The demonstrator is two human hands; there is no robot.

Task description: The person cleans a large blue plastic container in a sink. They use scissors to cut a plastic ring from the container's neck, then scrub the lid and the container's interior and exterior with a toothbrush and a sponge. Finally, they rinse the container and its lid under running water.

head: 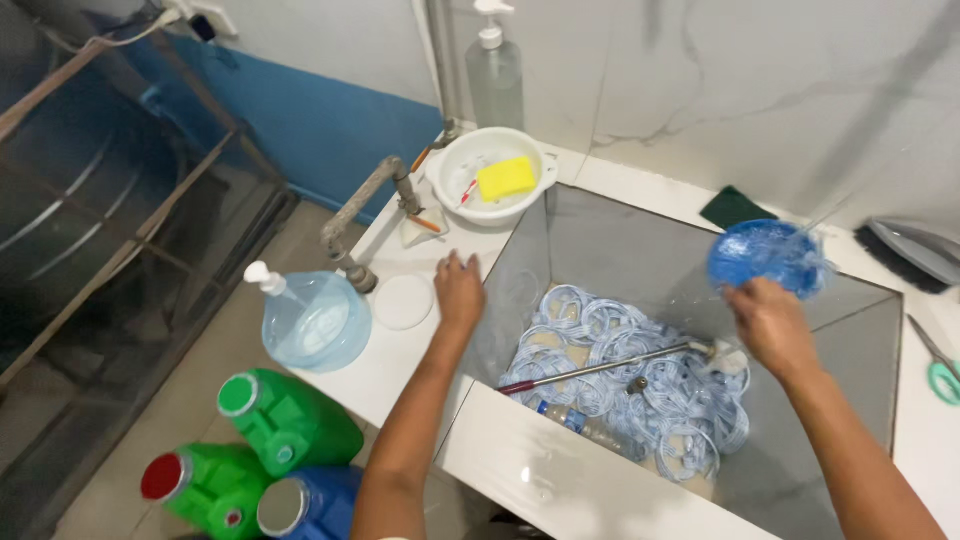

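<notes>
Right hand [770, 322] gripping round blue plastic lid [762, 255], left hand [459, 290] on sink rim [500, 255]

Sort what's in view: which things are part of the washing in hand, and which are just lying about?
In use:
right hand holding blue lid
left hand on sink rim
pile of lids in sink

Lying about:
white basin with yellow sponge
pump bottle
green jugs
scissors

Washing area: tiled sink [560, 470], tap [365, 205]
</notes>
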